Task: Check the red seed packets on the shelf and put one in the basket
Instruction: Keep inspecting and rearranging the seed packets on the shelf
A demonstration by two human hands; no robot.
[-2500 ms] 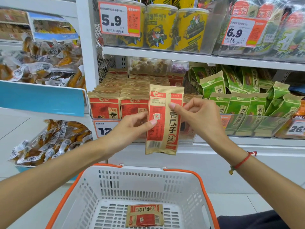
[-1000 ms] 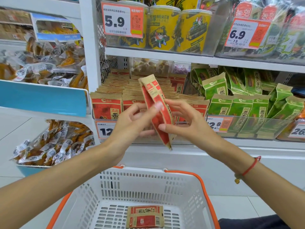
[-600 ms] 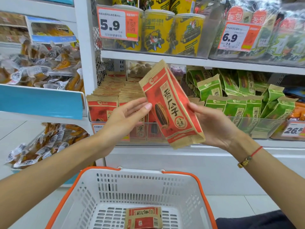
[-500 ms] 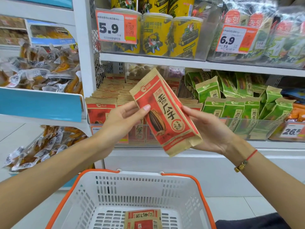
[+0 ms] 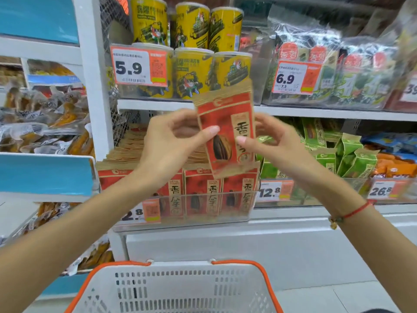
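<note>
Holding red seed packet (image 5: 225, 129) upright | L hand (image 5: 171, 141) + R hand (image 5: 270, 143) both pinching sides | long axis vertical | basket (image 5: 178, 288) directly below

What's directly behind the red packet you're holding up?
The held red seed packet, pinched by left hand and right hand, covers part of the shelf edge, a yellow canister above it, and stocked red packets below. Whatever lies directly behind is hidden.

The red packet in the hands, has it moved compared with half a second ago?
Yes. The red packet went up: its top edge now overlaps the yellow cans above the shelf edge, and it stands nearly upright instead of tilted.
</note>
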